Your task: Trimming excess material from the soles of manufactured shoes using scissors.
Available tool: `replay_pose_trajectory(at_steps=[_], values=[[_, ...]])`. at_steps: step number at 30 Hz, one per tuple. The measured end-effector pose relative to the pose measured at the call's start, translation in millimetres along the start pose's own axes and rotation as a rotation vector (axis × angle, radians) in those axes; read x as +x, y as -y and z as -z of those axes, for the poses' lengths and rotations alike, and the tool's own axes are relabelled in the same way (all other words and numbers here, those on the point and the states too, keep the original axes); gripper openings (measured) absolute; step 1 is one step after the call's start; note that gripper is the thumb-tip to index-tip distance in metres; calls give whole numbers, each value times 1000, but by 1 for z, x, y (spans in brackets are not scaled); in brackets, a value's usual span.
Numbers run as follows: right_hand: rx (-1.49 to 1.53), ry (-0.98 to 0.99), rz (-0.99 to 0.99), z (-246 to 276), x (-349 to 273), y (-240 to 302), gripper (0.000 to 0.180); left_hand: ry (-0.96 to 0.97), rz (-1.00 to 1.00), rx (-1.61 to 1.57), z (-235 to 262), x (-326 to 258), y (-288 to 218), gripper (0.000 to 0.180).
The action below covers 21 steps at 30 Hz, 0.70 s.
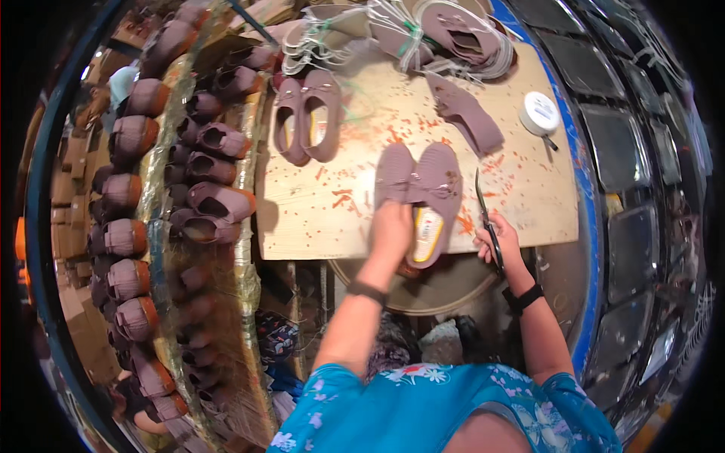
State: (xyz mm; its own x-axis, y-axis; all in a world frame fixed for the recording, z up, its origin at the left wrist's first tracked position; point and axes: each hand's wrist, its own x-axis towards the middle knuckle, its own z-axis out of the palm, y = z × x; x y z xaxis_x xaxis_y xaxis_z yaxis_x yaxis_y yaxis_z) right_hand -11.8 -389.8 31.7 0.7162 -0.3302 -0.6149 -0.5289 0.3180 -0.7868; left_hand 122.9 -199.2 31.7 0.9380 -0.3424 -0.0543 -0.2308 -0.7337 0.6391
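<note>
My left hand (393, 232) grips a pair of mauve slip-on shoes near the front edge of the board, its fingers in the opening of the left shoe (394, 167). The right shoe (440, 175) sits against it, toe pointing away, with a white and yellow insole showing. Beside them on the right, my right hand (501, 240) is closed around dark scissors (483, 202), whose slim curved tip points away from me. Another mauve pair (320, 113) stands at the far left of the board. A loose mauve shoe piece (468, 113) lies beyond the scissors.
The pale board (302, 234) is strewn with orange scraps (343, 198). Bundles of shoe parts tied with white cord (411, 34) lie along its far edge. A white round tub (539, 113) stands at right. Racks of mauve shoes (215, 166) line the left; dark trays (615, 147) the right.
</note>
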Motion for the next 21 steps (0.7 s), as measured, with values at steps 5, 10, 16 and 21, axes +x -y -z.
replay_pose_trajectory(at_steps=[5,10,16,21], values=[[-89,250,60,6,-67,18,52,290,338,-956,71,-47,16,21],[-408,235,348,-32,-81,45,56,504,609,-1313,104,-82,25,36],[-675,126,487,-58,-100,68,47,614,540,-1300,113,-111,11,42],[-561,191,387,-65,-110,45,42,615,642,-1239,116,-135,28,43]])
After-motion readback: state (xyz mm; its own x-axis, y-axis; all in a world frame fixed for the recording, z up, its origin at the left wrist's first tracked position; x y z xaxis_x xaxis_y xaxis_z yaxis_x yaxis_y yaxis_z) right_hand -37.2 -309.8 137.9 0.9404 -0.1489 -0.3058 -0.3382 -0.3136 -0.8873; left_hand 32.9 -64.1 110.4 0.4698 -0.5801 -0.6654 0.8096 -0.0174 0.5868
